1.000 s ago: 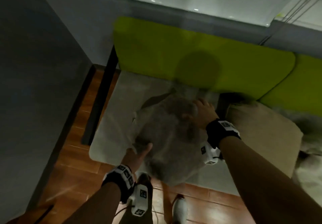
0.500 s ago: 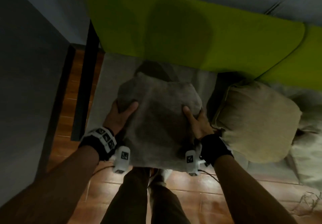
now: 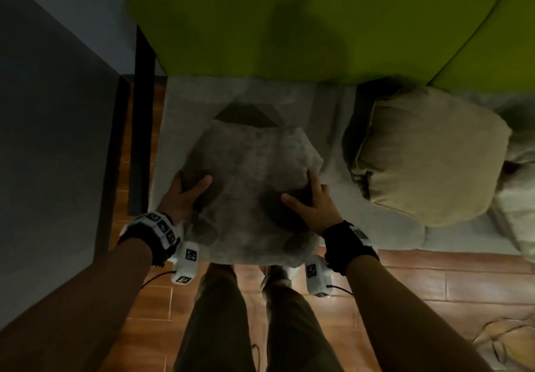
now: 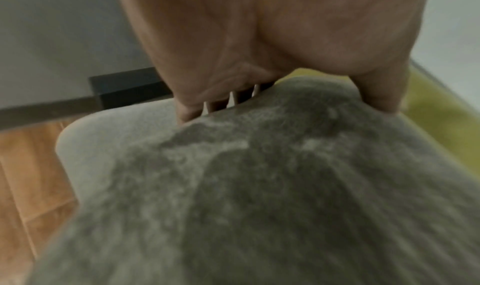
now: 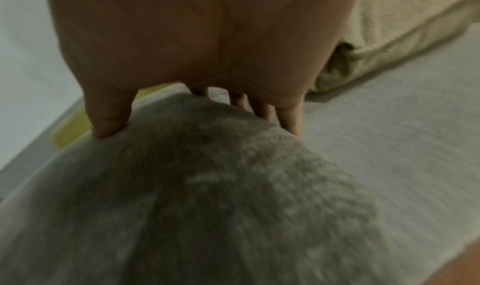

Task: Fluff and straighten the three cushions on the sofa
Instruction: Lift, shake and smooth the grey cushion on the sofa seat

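A grey furry cushion [image 3: 252, 192] is held between both hands over the front of the sofa's grey seat [image 3: 185, 96]. My left hand [image 3: 185, 195] grips its left side, thumb on top and fingers underneath. My right hand [image 3: 311, 203] grips the right side the same way. The left wrist view shows the thumb pressed into the grey cushion [image 4: 259, 186]; the right wrist view shows the same on the grey cushion [image 5: 207, 186]. A beige cushion [image 3: 428, 157] lies on the seat to the right. A pale third cushion [image 3: 521, 151] shows at the right edge.
The sofa's green backrest [image 3: 289, 18] runs along the top. A black frame post [image 3: 142, 111] and a grey wall [image 3: 52, 111] stand to the left. My legs [image 3: 254, 319] stand on the wooden floor [image 3: 434, 284] before the sofa. Crumpled cloth [image 3: 509, 342] lies on the floor at right.
A second ago the hands held the cushion at near and far edges, tilted. They now grip its left and right sides, and the cushion has been drawn slightly toward me.
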Tool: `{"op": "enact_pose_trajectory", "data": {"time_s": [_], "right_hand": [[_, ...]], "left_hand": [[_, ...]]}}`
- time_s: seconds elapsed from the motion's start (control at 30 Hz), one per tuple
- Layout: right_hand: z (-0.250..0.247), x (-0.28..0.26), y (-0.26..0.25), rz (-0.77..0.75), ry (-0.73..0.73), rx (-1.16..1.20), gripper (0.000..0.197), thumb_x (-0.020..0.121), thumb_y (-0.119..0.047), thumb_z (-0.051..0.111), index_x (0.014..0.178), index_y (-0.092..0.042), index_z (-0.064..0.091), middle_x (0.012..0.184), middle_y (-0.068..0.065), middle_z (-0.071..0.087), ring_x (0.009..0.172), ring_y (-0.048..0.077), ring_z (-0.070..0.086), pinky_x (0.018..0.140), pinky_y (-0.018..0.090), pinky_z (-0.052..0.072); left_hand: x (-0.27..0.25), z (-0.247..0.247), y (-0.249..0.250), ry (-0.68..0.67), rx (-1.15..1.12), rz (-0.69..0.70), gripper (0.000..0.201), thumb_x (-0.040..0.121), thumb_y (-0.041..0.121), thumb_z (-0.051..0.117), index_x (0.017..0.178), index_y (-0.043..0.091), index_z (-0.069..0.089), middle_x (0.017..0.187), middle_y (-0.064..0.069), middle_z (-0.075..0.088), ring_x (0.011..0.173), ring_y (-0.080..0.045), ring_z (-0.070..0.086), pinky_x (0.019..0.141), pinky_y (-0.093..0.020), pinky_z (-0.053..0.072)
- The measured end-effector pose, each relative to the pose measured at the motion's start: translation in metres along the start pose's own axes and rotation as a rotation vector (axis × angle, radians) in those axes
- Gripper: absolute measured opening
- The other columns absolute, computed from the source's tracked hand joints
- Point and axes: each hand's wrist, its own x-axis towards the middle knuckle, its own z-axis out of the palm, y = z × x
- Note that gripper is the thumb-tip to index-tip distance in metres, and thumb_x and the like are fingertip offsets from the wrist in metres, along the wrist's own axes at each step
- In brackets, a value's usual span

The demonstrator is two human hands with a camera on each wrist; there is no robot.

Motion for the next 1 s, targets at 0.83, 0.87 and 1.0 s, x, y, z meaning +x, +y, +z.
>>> {"op": "enact_pose_trajectory", "data": {"time_s": [0.83, 0.87, 1.0], "right_hand": [[-0.025, 0.085, -0.087, 0.042, 0.238, -0.369, 0.022, 0.1, -0.023, 0.044, 0.116, -0.032, 0.056, 0.111, 0.007, 0.063, 0.097, 0.029, 0.063, 0.08, 0.038, 0.05], [-0.026, 0.084, -0.085, 0.048, 0.247, -0.303, 0.02, 0.101, -0.025, 0.044, 0.113, -0.032, 0.058, 0.113, 0.01, 0.066, 0.097, 0.03, 0.065, 0.081, 0.04, 0.053], [-0.031, 0.085, -0.077, 0.127, 0.161, -0.311, 0.034, 0.105, -0.038, 0.046, 0.111, -0.018, 0.073, 0.117, 0.009, 0.07, 0.107, 0.03, 0.065, 0.092, 0.038, 0.052]], "left_hand": [[0.102, -0.06, 0.116, -0.213, 0.794, 0.258, 0.049, 0.105, 0.037, 0.038, 0.127, 0.001, 0.061, 0.129, -0.023, 0.06, 0.118, -0.04, 0.056, 0.099, -0.04, 0.041], [0.1, -0.057, 0.115, -0.249, 0.794, 0.249, 0.049, 0.105, 0.034, 0.039, 0.128, -0.003, 0.06, 0.131, -0.026, 0.059, 0.12, -0.041, 0.055, 0.1, -0.04, 0.04], [0.091, -0.045, 0.113, -0.322, 0.775, 0.206, 0.046, 0.102, 0.036, 0.047, 0.121, -0.004, 0.062, 0.122, -0.026, 0.061, 0.122, -0.042, 0.053, 0.089, -0.035, 0.044]]}}
